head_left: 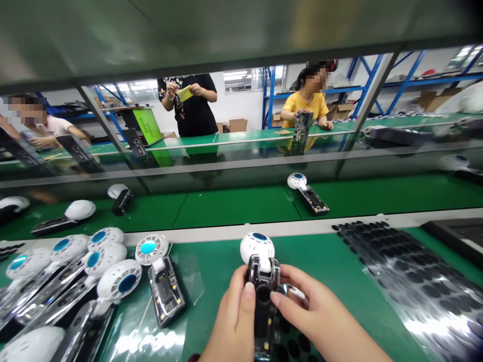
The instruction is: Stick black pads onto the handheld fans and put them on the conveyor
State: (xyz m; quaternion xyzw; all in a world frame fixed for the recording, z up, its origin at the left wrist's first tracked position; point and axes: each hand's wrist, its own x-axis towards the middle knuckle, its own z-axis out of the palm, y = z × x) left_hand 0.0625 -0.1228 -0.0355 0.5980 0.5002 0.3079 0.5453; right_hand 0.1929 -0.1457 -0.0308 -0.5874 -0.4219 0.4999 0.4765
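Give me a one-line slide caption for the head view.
Left hand and right hand grip a clear-bodied, white-domed device.

Nothing here can be read — no words, labels or numbers.

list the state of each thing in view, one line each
left hand, gripping the white-headed device from one side
right hand, gripping it from the other side
white-headed device, held in both hands, head pointing away
second device, lying on clear film on the green mat
sheet of black round pads, lying flat
yellow sheet, held up by a co-worker
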